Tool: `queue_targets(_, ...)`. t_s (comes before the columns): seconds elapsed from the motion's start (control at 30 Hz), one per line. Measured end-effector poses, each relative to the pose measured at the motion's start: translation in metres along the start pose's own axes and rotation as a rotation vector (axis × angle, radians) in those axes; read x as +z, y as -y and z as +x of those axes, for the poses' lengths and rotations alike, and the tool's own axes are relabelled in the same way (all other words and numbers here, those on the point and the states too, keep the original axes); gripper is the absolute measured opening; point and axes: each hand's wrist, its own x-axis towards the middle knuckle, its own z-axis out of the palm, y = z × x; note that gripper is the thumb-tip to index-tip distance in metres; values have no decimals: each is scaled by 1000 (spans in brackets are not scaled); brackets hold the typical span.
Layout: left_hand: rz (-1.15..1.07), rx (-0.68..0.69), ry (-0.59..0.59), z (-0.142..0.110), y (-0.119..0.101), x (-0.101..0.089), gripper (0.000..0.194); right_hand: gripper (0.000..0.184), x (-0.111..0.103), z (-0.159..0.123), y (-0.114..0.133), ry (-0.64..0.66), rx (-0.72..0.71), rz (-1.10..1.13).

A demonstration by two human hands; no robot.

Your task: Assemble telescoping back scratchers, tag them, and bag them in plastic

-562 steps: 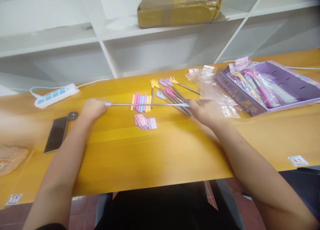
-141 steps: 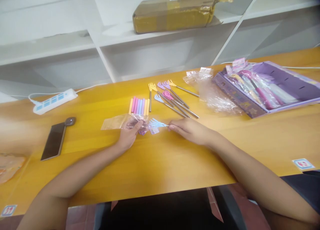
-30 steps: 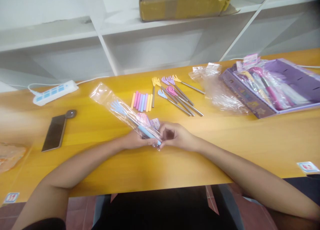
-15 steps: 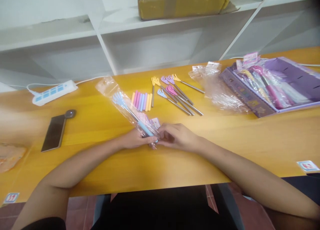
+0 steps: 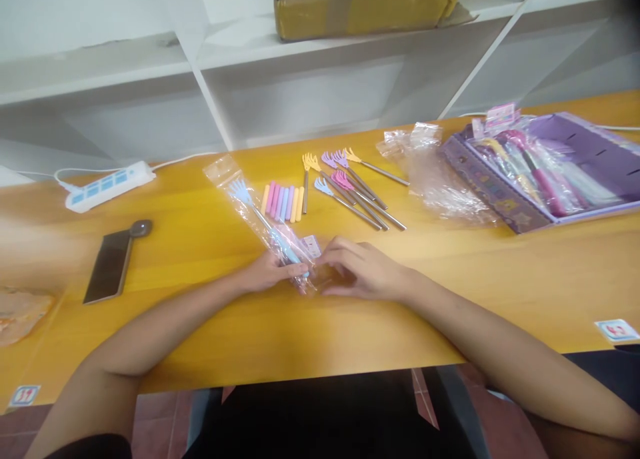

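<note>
My left hand (image 5: 267,271) is closed on a blue back scratcher (image 5: 283,244), thumb across the lower end of its handle. The scratcher lies in a clear plastic bag (image 5: 223,172), its claw head pointing up and left. A printed card (image 5: 311,246) shows beside the handle. Close to the bag's lower end, my right hand (image 5: 363,270) is curved with thumb and fingers apart, seemingly holding nothing; whether a fingertip touches the film I cannot tell. Beyond the hands lie several coloured handle grips (image 5: 282,202) in a row and several metal-stemmed scratcher heads (image 5: 350,186).
Clear plastic bags (image 5: 445,186) lie at the right, beside a purple box (image 5: 515,216) with packed scratchers. On the left are a power strip (image 5: 111,187), a dark phone-like slab (image 5: 107,266) and a small grey object (image 5: 141,228). A taped carton (image 5: 367,9) sits on the shelf.
My right thumb and fingers have parted and moved slightly right, away from the bag's end. The bagged back scratcher has shifted a little in my left hand.
</note>
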Motion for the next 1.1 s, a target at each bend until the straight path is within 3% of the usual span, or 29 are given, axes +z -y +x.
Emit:
queue_targets(0.07,-10,-14,30,0,-2,0,51,21,-2,1,1,-40,-92,-110)
queue_targets(0.17,-12,-16,26,1,-3,-1,50,8,-3,4,6,-95,-165,-143)
queue_targets(0.3,-93,33,-132,6,3,-4,56,8,-2,5,11,-62,-139,-115)
queue_targets(0.4,-112,29,-176,9,6,-6,56,7,-2,4,11,-57,-125,-56)
queue_targets(0.57,8,7,-83,7,0,0,54,9,6,4,11,-89,-21,94)
queue_targets(0.8,-13,67,-20,4,-2,6,54,14,22,9,14,-163,200,251)
queue_targets(1.1,-33,88,46,2,-3,11,53,13,28,12,17,-254,205,196)
